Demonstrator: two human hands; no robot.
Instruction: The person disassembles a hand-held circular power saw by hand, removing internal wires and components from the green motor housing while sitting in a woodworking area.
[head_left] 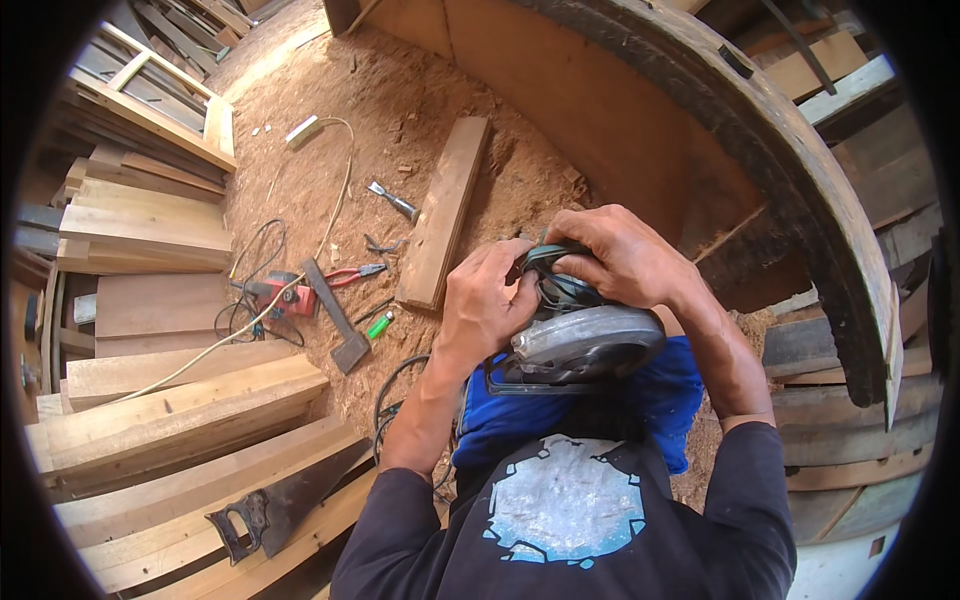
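Note:
A circular saw with a grey metal blade guard rests on my lap, over blue shorts. My left hand has its fingers curled against the left side of the saw's dark green body. From the right, my right hand grips the far end of that body, thumb and fingers bent round it. Between the two hands a dark loop shows, perhaps the cord; its detail is too small to tell. Just beyond my left hand a thick brown plank lies on the ground.
Sawdust covers the ground. Left of the plank lie a chisel, red-handled pliers, a hammer, a green lighter and a red power tool. A handsaw sits on stacked boards. A large curved wooden piece arches right.

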